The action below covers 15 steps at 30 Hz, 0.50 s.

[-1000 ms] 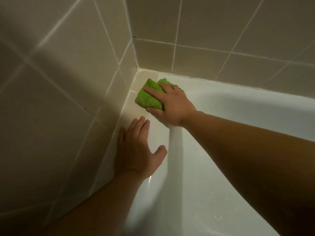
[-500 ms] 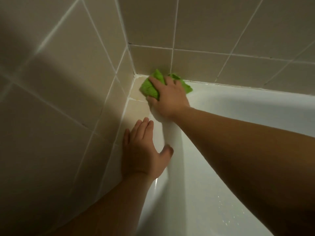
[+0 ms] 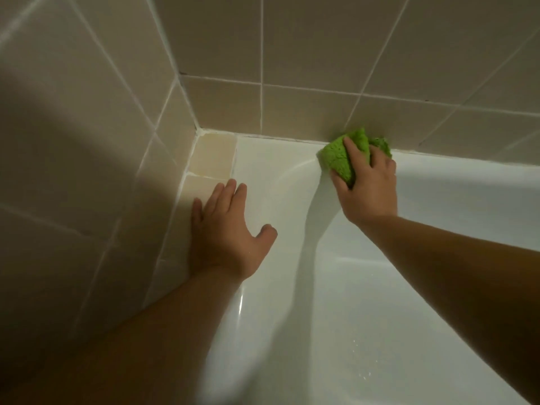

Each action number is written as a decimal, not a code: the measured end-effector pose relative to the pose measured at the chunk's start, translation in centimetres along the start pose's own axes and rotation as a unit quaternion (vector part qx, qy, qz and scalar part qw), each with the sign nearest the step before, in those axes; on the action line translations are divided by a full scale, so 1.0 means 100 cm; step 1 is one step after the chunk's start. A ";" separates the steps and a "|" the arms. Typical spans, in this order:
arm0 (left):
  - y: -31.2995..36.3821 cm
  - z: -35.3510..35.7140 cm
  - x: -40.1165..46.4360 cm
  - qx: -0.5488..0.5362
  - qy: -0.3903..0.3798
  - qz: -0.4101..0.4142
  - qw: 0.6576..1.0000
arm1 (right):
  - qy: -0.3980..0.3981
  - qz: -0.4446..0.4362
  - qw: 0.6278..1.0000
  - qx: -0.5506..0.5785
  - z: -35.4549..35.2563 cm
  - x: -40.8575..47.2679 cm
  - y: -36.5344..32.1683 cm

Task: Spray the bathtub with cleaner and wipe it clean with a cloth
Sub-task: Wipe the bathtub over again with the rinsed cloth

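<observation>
— Beige tiled wall [image 3: 87, 141], item one, far left: why do we list it first?

— Because it frames the corner where our work sits. Its grout lines run down to a small tiled ledge [image 3: 214, 159] between wall and tub.

— Item two, our left hand [image 3: 225, 229]?

— Flat, fingers straight and together, thumb spread toward the basin, holding nothing. It presses where the ledge meets the white rim. We judge it a brace: it takes our weight while we lean over the tub.

— Item three, the bathtub [image 3: 292, 258]?

— White, glossy, its rim running along the back wall. A few droplets show on the inner slope at lower right; whether cleaner or water, we cannot tell.

— Item four, the green cloth [image 3: 339, 156]?

— Bunched, on the back rim, touching the seam under the wall tiles, right of the corner.

— Item five, our right hand [image 3: 365, 185]?

— Curled over the cloth, fingers gripping its top, thumb beneath. We hold it wadded so the pressure lands on the seam, where grime tends to gather.

— No spray bottle entered?

— None in view. We judge the wiping stage under way, with the rim to the right yet to be covered.
</observation>
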<state>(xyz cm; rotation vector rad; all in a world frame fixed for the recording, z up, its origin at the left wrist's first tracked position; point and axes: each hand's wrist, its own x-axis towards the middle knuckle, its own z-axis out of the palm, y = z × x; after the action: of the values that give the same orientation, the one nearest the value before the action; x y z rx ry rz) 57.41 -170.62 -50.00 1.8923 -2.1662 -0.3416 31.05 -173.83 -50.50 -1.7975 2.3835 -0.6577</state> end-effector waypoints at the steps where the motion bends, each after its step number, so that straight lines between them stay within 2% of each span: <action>1: 0.002 0.001 0.008 0.008 -0.004 0.002 1.000 | 0.004 -0.002 1.000 0.000 0.005 0.002 -0.011; 5: 0.012 0.008 0.036 0.030 0.011 0.025 0.999 | -0.042 -0.114 0.993 -0.006 0.023 0.007 -0.063; 9: 0.022 0.016 0.053 0.055 0.017 0.053 0.997 | -0.042 -0.178 0.983 -0.033 0.017 0.011 -0.049; 11: 0.028 0.017 0.060 0.061 0.002 0.059 0.996 | -0.025 -0.166 0.985 -0.032 0.008 0.010 -0.016; 15: 0.039 0.019 0.071 0.119 -0.046 0.051 0.990 | 0.029 -0.038 0.999 -0.015 -0.016 0.002 0.066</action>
<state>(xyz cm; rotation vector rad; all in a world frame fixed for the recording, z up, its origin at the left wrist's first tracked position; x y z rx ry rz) 52.18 -177.08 -50.29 1.9083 -2.4512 -0.1598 24.57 -172.17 -51.49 -1.9148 2.3838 -0.6965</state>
